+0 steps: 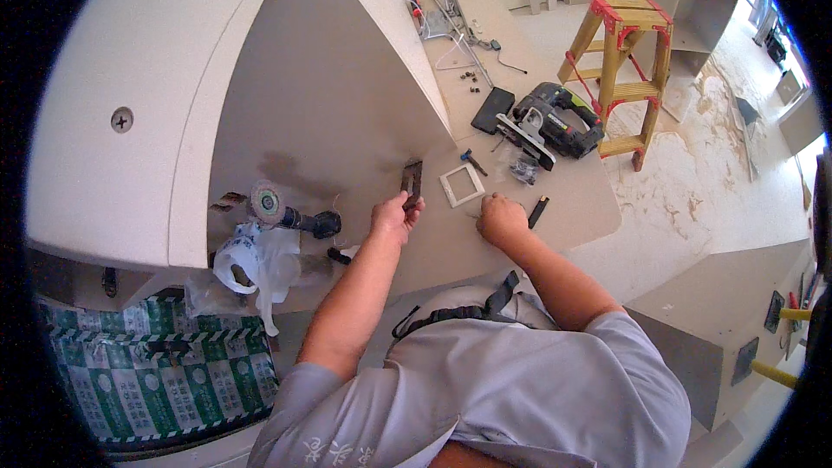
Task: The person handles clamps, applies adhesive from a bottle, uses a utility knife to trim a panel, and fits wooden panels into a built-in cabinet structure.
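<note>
My left hand point(395, 218) is closed on a flat dark metal plate with a slot point(412, 184), held up near the large beige panel point(321, 104). My right hand point(503, 220) is closed in a pinch over the worktop; whatever sits in its fingers is too small to make out. Between the hands, slightly farther off, lies a white square frame point(447, 191). A black slim tool with an orange tip point(539, 211) rests just right of my right hand. Beyond the frame is a small blue-and-black tool point(473, 161).
A jigsaw point(559, 121) and a black case point(493, 110) lie farther back on the worktop point(581, 208). At left are an angle grinder point(299, 220) and a white plastic bag point(251, 262). A yellow-and-red stepladder point(631, 78) stands on the dusty floor point(693, 165).
</note>
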### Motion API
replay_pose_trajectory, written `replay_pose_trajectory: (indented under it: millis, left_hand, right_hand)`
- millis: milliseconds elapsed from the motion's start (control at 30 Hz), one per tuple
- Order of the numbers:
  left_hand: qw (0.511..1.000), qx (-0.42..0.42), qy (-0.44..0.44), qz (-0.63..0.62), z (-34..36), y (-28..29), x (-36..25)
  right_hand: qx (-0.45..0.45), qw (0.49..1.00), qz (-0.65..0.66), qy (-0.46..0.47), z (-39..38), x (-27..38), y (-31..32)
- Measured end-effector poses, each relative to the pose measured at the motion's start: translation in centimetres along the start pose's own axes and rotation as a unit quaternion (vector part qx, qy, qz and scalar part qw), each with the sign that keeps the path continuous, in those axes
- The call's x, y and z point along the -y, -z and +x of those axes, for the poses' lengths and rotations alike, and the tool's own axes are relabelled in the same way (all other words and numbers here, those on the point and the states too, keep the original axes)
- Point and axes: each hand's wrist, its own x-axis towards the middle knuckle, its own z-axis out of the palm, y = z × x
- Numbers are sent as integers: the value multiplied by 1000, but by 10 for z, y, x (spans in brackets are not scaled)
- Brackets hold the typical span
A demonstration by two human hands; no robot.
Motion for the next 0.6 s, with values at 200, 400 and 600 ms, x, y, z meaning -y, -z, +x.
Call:
replay_pose_trajectory:
  millis: [200,400,600]
  left_hand:
    - [999,-37,-12,16,-1,-3,19]
    - [998,-49,-25,8,-7,-9,15]
    - [996,-75,-36,31,-8,-13,18]
  right_hand:
    - [23,999,-5,39,7,0,4]
    - [55,996,54,52,14,0,7]
    - [-18,988,123,88,16,3,7]
